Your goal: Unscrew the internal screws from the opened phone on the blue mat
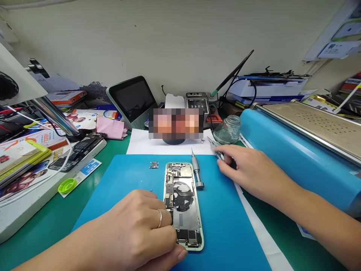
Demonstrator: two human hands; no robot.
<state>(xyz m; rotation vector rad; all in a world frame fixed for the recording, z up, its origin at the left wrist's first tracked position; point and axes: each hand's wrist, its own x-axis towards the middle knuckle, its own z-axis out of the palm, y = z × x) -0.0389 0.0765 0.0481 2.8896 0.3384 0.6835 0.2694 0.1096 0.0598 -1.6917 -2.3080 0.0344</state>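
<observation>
An opened phone (184,205) with a light green frame lies face down on a blue mat (225,226), its boards and coil exposed. My left hand (141,229), a ring on one finger, rests on the phone's left edge with fingers curled against it. My right hand (245,169) reaches to the mat's upper right corner, its fingers pinched on a thin metal tool, apparently tweezers (216,146). A small grey screwdriver (196,171) lies just right of the phone's top. A tiny loose part (153,165) sits on the mat to the upper left.
A glass jar (227,130) stands behind my right hand. A blue machine (299,158) with a metal plate fills the right side. A smart display (132,99), a soldering station (197,102), a green cap (67,185) and magazines (25,158) crowd the left and back.
</observation>
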